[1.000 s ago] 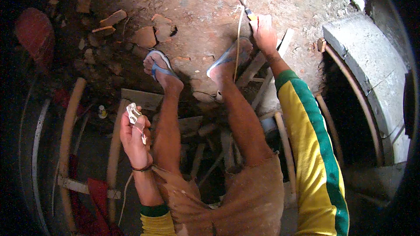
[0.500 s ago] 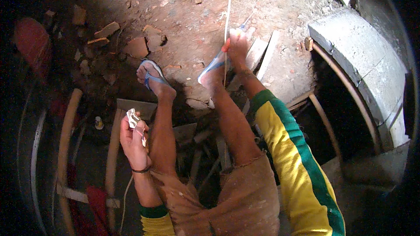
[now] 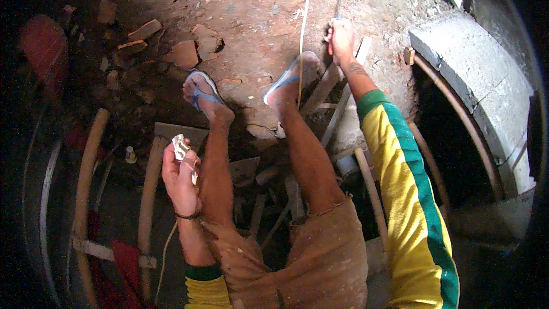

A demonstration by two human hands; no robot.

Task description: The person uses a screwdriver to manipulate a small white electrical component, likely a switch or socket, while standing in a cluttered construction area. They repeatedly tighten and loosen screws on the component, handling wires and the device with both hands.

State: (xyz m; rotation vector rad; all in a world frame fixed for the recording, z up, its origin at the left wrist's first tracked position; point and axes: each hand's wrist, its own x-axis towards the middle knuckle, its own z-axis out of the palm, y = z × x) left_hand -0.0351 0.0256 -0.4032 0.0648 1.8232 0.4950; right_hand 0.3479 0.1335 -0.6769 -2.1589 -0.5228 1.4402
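Observation:
I sit with both legs stretched out over dirt ground, blue sandals on my feet (image 3: 201, 92). My left hand (image 3: 180, 176) is beside my left knee, closed on a small white crumpled object (image 3: 180, 146). My right hand (image 3: 341, 39) reaches forward past my right foot (image 3: 293, 78) and grips a thin dark tool (image 3: 337, 12) pointing away from me, above a wooden slat (image 3: 323, 87). A pale cord (image 3: 303, 28) runs from the top of the view down to my right foot.
Broken bricks (image 3: 184, 52) and rubble lie on the dirt ahead. A curved concrete block (image 3: 478, 83) stands at the right over a dark gap. Bent wooden rods (image 3: 86, 167) and planks (image 3: 180, 133) sit at the left and under my legs.
My right hand has shifted slightly right and stretched further forward with the tool. The view has tilted a little. My left hand stays by the knee with the white object.

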